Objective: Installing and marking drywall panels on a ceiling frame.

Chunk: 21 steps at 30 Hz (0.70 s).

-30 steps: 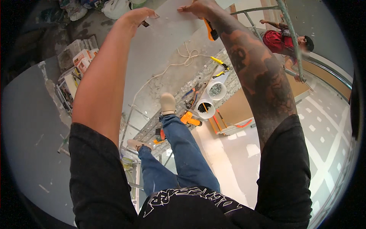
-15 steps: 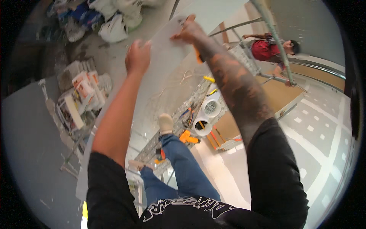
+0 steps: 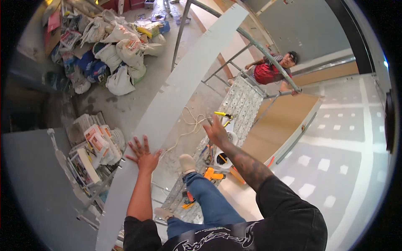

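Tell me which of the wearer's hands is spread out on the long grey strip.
The left hand, splayed on the grey strip; the right hand shows away from it, near the yellow-handled tool.

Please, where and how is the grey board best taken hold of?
Perhaps grip the board by both long edges near its middle, coming from the right, the person's side: it is long, narrow and flat, slanting toward the upper right. The left hand rests on its face, fingers spread.
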{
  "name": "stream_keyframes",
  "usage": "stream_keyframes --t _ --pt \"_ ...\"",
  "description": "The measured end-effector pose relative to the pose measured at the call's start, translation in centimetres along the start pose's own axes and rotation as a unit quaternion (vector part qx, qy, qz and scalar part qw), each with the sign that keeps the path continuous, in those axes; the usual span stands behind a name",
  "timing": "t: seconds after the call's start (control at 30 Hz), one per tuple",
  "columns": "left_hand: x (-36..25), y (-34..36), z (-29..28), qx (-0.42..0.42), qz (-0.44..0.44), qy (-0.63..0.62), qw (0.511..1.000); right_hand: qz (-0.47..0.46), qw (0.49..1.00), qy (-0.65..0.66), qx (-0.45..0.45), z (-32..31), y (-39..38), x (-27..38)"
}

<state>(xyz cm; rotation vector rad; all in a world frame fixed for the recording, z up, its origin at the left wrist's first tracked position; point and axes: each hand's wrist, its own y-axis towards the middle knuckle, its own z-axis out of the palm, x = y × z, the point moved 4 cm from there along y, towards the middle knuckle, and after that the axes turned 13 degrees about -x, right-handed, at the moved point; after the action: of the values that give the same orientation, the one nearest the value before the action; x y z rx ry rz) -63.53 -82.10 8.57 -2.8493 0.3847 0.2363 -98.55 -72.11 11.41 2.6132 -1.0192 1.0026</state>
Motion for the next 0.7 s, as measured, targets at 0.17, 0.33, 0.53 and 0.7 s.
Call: stream_keyframes --t 0.17,0.33,0.53,0.7 --pt "-1.1 0.7 0.0 0.101 -0.015 -0.016 0.995 0.251 0.961 -0.104 0.057 -9.6 -26.4 -14.6" --pt "-1.4 0.5 -0.2 0.129 -0.033 0.025 0.991 0.436 0.881 -0.153 0.104 -17.7 -45.8 -17.0" --pt "-3.9 2.8 1.7 0.009 -0.09 0.062 0.994 0.517 0.836 -0.124 0.134 -17.8 -54.6 -21.9" --pt "-13.5 11.9 3.5 -0.003 -0.084 0.008 0.996 0.55 0.822 -0.096 0.115 -20.5 -49.6 -20.0"
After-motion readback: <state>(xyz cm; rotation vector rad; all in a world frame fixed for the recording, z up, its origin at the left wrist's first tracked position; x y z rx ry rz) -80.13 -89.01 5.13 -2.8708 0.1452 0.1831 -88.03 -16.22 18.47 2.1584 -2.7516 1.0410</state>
